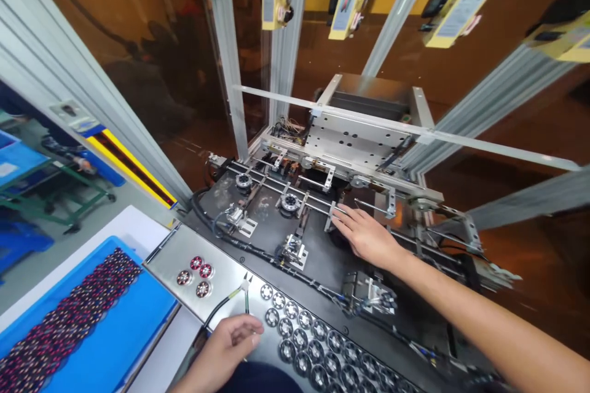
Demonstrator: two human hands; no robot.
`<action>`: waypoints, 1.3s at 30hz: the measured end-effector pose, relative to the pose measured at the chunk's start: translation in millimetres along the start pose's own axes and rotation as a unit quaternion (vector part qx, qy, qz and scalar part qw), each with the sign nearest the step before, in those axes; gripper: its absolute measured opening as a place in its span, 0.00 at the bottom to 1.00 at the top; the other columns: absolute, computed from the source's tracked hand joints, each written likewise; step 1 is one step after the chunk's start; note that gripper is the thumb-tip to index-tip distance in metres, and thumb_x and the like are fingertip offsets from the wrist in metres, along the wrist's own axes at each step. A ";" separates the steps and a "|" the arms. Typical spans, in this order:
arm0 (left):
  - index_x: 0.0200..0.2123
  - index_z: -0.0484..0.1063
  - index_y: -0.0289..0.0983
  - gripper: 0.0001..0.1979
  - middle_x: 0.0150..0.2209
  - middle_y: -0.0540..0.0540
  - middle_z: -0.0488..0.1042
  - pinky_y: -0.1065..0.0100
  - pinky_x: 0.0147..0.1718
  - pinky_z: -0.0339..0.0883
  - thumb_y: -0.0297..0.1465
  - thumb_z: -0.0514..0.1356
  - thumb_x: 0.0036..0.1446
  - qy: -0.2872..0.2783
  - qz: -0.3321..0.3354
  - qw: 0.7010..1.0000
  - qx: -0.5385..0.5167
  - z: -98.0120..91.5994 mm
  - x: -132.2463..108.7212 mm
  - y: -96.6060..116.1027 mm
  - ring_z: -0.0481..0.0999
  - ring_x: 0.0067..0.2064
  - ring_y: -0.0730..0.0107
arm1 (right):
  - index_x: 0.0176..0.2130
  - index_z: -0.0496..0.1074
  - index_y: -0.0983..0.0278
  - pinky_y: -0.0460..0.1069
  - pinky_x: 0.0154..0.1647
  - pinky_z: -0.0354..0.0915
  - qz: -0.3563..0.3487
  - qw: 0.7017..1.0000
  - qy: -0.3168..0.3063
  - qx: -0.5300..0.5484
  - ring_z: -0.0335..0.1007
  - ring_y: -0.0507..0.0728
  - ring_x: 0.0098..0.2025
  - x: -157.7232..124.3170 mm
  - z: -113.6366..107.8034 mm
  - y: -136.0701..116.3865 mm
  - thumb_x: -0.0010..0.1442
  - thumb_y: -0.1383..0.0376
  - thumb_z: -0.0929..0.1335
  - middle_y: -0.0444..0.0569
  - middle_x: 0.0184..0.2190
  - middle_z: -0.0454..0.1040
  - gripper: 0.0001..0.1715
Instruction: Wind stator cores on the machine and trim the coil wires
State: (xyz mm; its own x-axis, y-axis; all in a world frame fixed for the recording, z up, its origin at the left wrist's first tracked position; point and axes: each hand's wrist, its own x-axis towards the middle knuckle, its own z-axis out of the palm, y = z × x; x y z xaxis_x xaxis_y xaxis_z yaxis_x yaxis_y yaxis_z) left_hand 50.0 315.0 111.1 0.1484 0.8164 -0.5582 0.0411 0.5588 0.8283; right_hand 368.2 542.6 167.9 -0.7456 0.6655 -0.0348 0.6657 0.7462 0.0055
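My right hand [366,236] reaches over the machine bed, its fingers stretched out beside a metal bracket [330,216] on the twin rails. What lies under its palm is hidden. My left hand [230,344] is half curled above the metal ledge [177,252], thumb and fingertips close together; anything between them is too small to make out. Cutting nippers [245,285] lie with their jaws pointing away, one handle passing under my left fingers. Two round slotted parts sit in stations along the rails, one nearer [290,202] and one farther left [244,181].
Rows of round metal parts [318,351] cover the ledge's right side; several red-and-silver ones [205,271] lie at its left. A blue tray [138,319] holds many wound parts. A cable [258,252] runs along the bed. Yellow units [350,0] hang overhead.
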 end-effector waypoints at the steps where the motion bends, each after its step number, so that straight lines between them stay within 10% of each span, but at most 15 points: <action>1: 0.38 0.80 0.37 0.17 0.43 0.41 0.81 0.64 0.46 0.70 0.42 0.67 0.50 0.003 0.002 1.000 -0.001 -1.7 0.1 -0.2 0.78 0.46 0.57 | 0.62 0.64 0.70 0.67 0.62 0.58 -0.010 1.000 0.005 0.003 0.47 0.67 0.69 14.1 -1.1 -4.3 0.53 0.80 0.60 0.62 0.64 0.61 0.38; 7: 0.39 0.80 0.37 0.15 0.43 0.41 0.81 0.65 0.45 0.70 0.41 0.67 0.52 0.016 0.003 1.000 -0.019 -11.8 -2.5 -10.1 0.78 0.44 0.60 | 0.66 0.57 0.67 0.60 0.65 0.57 -0.051 0.998 -0.008 0.027 0.42 0.60 0.71 81.3 8.5 -22.0 0.49 0.81 0.60 0.52 0.68 0.54 0.45; 15: 0.42 0.78 0.38 0.13 0.42 0.42 0.81 0.62 0.46 0.72 0.38 0.60 0.59 0.099 0.053 0.990 0.083 -16.6 -3.3 -29.6 0.79 0.44 0.59 | 0.61 0.65 0.69 0.63 0.62 0.59 -0.040 0.997 -0.021 0.055 0.53 0.63 0.67 104.5 15.8 -24.3 0.48 0.81 0.60 0.57 0.64 0.62 0.41; 19: 0.49 0.76 0.39 0.15 0.53 0.38 0.75 0.54 0.57 0.65 0.31 0.55 0.62 0.221 0.136 0.898 0.354 -28.3 -1.0 -33.1 0.73 0.55 0.51 | 0.63 0.63 0.67 0.66 0.62 0.59 0.018 0.996 0.040 0.073 0.56 0.66 0.66 92.7 -18.8 -42.9 0.56 0.78 0.59 0.58 0.62 0.66 0.36; 23: 0.52 0.72 0.29 0.20 0.52 0.30 0.74 0.48 0.57 0.63 0.20 0.48 0.60 0.226 0.056 0.835 0.499 -43.3 7.7 -35.8 0.72 0.55 0.47 | 0.61 0.65 0.60 0.63 0.61 0.63 0.123 0.944 0.205 0.226 0.67 0.64 0.59 25.2 -30.5 -130.6 0.64 0.69 0.59 0.55 0.56 0.72 0.28; 28: 0.44 0.74 0.31 0.19 0.41 0.35 0.78 0.56 0.49 0.66 0.16 0.48 0.55 0.175 0.027 0.864 0.470 -55.1 17.5 -34.4 0.77 0.45 0.54 | 0.53 0.73 0.59 0.59 0.54 0.69 0.180 0.844 -0.071 0.500 0.74 0.64 0.49 -33.1 32.0 -258.2 0.57 0.67 0.65 0.54 0.49 0.77 0.24; 33: 0.28 0.72 0.35 0.06 0.31 0.43 0.76 0.63 0.42 0.67 0.24 0.56 0.55 0.115 0.020 0.923 0.366 -69.3 20.1 -29.5 0.76 0.38 0.60 | 0.56 0.68 0.65 0.58 0.51 0.69 0.283 0.794 -0.063 0.535 0.73 0.63 0.45 -15.3 84.1 -298.1 0.56 0.67 0.65 0.58 0.47 0.74 0.27; 39: 0.28 0.70 0.35 0.12 0.24 0.50 0.71 0.70 0.25 0.65 0.38 0.62 0.52 0.055 0.010 0.986 0.157 -66.0 6.3 -29.8 0.71 0.25 0.70 | 0.55 0.65 0.66 0.53 0.41 0.73 0.319 0.732 -0.017 0.601 0.73 0.58 0.38 2.7 86.8 -315.7 0.63 0.57 0.61 0.53 0.41 0.72 0.25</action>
State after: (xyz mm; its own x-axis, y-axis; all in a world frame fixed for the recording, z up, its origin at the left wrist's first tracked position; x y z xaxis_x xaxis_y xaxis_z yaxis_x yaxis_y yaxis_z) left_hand -15.6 313.1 79.6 0.0447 0.8469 -0.5299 0.3464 0.4844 0.8033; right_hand 158.6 307.2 79.4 -0.2831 0.8552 -0.4342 0.4390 -0.2869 -0.8514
